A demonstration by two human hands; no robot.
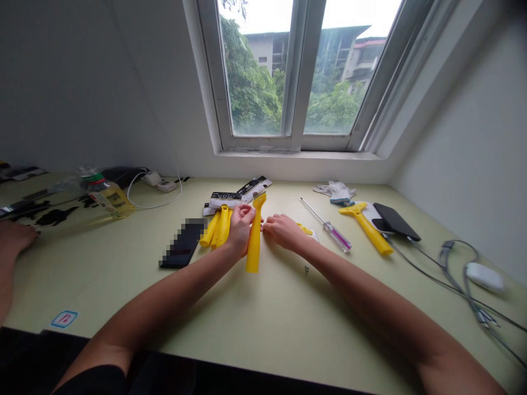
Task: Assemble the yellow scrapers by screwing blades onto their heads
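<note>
My left hand (239,227) is closed around a yellow scraper (254,241), held with its head up and its handle pointing down toward me. Just right of it, my right hand (281,229) has its fingers pinched together close to the scraper; whatever is between them is too small to make out. Several more yellow scraper handles (223,225) lie behind my left hand. Partly hidden behind my right wrist is another yellow piece (304,228) on something white. A tiny metal part (307,269) rests on the table below my right forearm.
A screwdriver (337,237) and another yellow scraper (373,233) lie to the right, near a black phone (396,220), gloves (335,190) and cables (453,280). Black-and-white packages (254,188) sit behind. A dark phone (181,247), a bottle (107,197) and another person's hand (18,237) are leftward.
</note>
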